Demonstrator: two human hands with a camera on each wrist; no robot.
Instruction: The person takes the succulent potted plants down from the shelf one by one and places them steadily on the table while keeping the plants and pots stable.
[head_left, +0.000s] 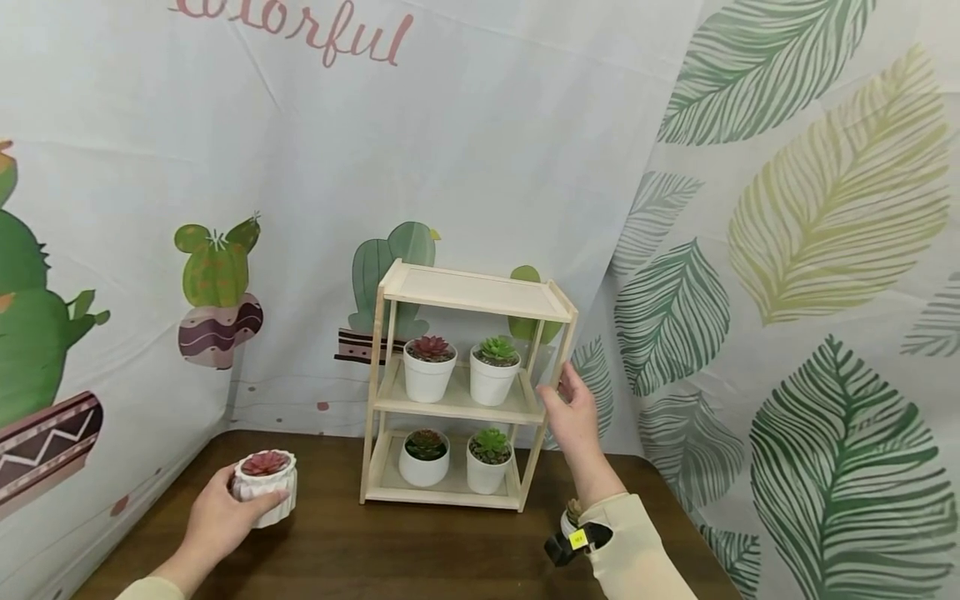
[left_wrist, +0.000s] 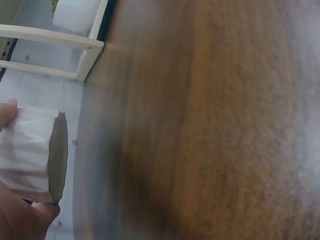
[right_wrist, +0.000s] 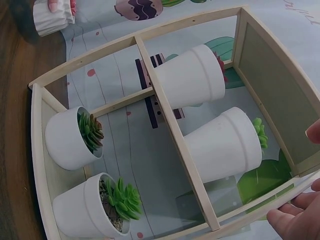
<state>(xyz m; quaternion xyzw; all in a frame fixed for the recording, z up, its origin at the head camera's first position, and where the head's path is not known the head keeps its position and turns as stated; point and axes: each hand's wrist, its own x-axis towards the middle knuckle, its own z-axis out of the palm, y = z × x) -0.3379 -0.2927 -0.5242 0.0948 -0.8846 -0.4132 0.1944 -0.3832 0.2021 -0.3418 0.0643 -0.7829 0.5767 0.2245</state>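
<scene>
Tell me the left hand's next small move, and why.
Probably raise the ribbed white pot toward the shelf's top tier: the left hand holds it off the table, each lower tier carries two pots, the top none.

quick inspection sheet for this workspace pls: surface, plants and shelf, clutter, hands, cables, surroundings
Surface: brown wood-grain table
Job's things: shelf upright, with four potted plants, two on the middle board, two on the bottom; fluted pot with a red plant, lifted off the table
Clutter: another plant at right, partly hidden
Hands: left hand grips the fluted pot; right hand holds the shelf's right upright
Cables: nothing seen
Surroundings: backdrop printed with cacti and leaves
</scene>
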